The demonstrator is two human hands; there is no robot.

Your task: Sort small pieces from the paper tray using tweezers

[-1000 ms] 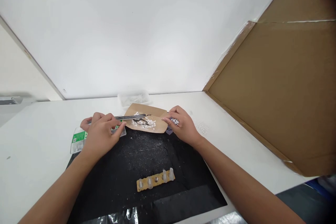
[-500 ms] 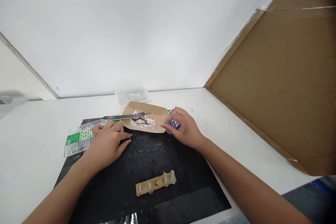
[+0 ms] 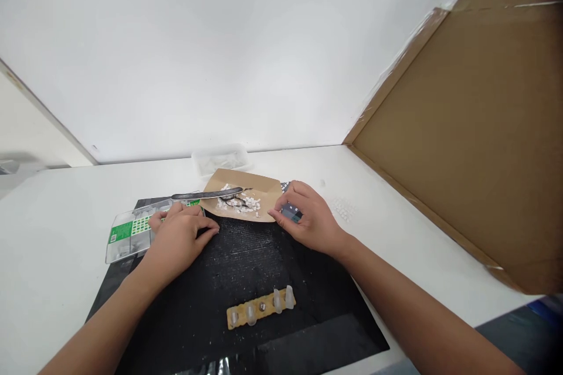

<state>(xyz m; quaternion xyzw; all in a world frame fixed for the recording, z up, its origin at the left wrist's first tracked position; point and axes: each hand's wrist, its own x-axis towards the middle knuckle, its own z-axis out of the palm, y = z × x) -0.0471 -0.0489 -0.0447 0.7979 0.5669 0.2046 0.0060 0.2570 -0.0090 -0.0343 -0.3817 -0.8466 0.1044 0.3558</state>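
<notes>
Brown paper [image 3: 264,190] holds small white pieces [image 3: 248,205] and thin black strands. A long dark tool [image 3: 206,194] lies across its left edge. My right hand [image 3: 303,214] is at the paper's right edge, thumb and fingers pinched together. My left hand [image 3: 182,234] rests over a clear compartment box [image 3: 132,231] with a green label, thumb and index fingertips together; anything between them is too small to make out. In front, a yellowish strip [image 3: 241,315] bears several translucent nail-shaped tips [image 3: 289,297] on the black mat [image 3: 202,304].
A translucent tray [image 3: 220,161] stands behind the paper against the white wall. More small clear pieces [image 3: 343,209] lie on the white table [image 3: 387,234] to the right. A large cardboard panel [image 3: 466,129] stands at the right. A dark blue patterned item is partly behind my right hand.
The thumb and index finger of my left hand have closed together, and the hand has shifted slightly left. My right hand stays at the paper's edge, nearly unchanged.
</notes>
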